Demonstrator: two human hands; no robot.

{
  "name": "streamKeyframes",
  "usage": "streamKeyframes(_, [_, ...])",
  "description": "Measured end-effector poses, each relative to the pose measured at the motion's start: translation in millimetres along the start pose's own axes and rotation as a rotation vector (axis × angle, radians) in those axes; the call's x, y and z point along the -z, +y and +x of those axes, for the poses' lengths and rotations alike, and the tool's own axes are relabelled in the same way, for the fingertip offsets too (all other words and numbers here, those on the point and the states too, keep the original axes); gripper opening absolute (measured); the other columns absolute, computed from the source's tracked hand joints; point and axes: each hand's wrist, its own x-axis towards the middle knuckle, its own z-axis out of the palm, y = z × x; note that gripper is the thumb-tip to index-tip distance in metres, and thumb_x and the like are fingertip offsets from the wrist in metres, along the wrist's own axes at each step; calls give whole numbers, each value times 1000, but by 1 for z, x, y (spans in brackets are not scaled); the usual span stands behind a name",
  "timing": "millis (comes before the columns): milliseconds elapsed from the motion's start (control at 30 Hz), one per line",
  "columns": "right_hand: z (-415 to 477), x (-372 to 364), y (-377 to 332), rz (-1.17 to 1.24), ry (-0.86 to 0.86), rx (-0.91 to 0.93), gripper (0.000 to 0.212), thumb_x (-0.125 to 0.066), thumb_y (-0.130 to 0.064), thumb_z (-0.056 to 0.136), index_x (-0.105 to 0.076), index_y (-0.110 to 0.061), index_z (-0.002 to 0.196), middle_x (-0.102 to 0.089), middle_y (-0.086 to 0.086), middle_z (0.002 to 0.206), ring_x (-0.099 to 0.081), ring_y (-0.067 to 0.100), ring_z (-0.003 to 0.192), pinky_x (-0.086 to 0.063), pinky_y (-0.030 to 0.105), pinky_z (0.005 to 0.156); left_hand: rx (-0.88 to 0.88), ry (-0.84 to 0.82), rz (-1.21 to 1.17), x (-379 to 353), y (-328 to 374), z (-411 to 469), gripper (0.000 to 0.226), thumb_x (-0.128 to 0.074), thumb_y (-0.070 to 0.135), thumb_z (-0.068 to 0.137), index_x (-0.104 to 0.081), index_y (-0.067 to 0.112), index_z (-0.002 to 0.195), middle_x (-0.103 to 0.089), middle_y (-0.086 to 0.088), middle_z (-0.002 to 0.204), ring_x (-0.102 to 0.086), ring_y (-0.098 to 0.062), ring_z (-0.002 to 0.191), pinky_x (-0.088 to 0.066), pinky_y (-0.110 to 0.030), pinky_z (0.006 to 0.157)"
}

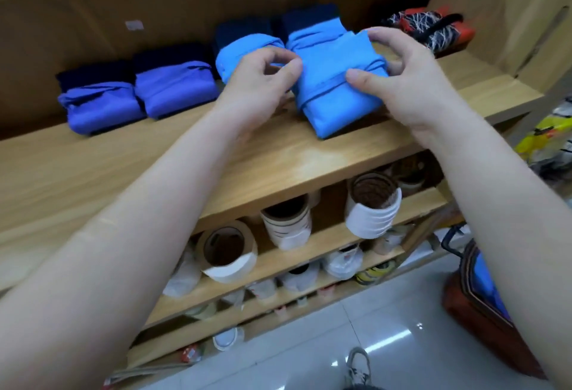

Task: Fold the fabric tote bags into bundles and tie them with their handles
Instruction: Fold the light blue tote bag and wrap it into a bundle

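Snugly, a handle [322, 88] bands the folded light-blue bundle [339, 112].

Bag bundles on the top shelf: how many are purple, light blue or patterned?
Purple bundles: 2
Light blue bundles: 2
Red, black and white patterned bundle: 1
Total: 5
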Motion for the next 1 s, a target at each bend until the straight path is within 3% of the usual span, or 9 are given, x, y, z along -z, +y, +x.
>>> streamKeyframes(167, [38,30,19,-76,29,-89,42,-77,-22,80,-60,-24,118,-65,0,116,-66,11,96,-56,27,76,60,-141,142,-25,2,13,40,-70,23,89,-52,31,124,-58,-7,108,-62,-13,90,-56,-37,85])
streamKeyframes(267, [52,35,18,-328,22,-49,48,-72,-40,82,-58,-29,127,-58,-9,121,-58,9,105,-50,28,89,97,-90,155,-36,6,16,59,-79,26,78,-50,32,129,-61,-18,118,-67,-18,92,-57,-39,89])
streamKeyframes(333, [57,39,17,-430,-22,-11,56,-66,-46,85,-49,-32,137,-52,-10,123,-53,9,108,-44,27,90,125,-27,137,-39,6,19,57,-78,24,80,-52,29,131,-61,-19,119,-68,-23,98,-57,-38,89])
streamKeyframes(467, [63,39,18,-449,-109,23,57,-65,-45,88,-41,-31,138,-49,-7,115,-52,5,87,-40,22,70,139,62,122,-43,5,23,56,-79,21,79,-56,24,129,-61,-18,121,-67,-27,105,-57,-37,89])
streamKeyframes(567, [69,38,20,-549,-149,83,60,-62,-52,88,-43,-30,140,-52,-5,119,-50,12,102,-39,27,82,128,132,171,-43,7,24,68,-83,36,67,-55,28,128,-63,-11,118,-68,-24,103,-56,-40,90])
streamKeyframes(633, [72,40,23,-589,-205,76,63,-59,-57,89,-40,-32,144,-53,-6,116,-51,12,101,-39,27,79,123,152,235,-43,8,24,75,-82,50,55,-57,34,125,-62,-2,117,-66,-18,105,-54,-38,92])
streamKeyframes(833, [73,56,25,-463,-418,89,83,-77,-47,78,-30,-46,146,-45,-8,139,-50,10,117,-41,26,98,-58,153,497,-42,16,22,56,-80,31,78,-56,31,129,-54,11,117,-60,-6,82,-53,-27,89])
streamKeyframes(933, [75,51,29,-507,-354,169,82,-79,-50,74,-37,-41,144,-46,-6,141,-50,14,120,-44,34,104,-99,51,654,-39,19,21,70,-80,38,77,-47,32,138,-48,13,122,-51,-4,98,-41,-19,89])
streamKeyframes(1000, [74,47,31,-502,-353,173,79,-76,-53,76,-38,-40,144,-48,-6,137,-51,14,118,-44,31,100,-86,19,724,-35,20,24,75,-79,42,76,-44,33,141,-48,14,123,-50,-6,104,-38,-19,90])
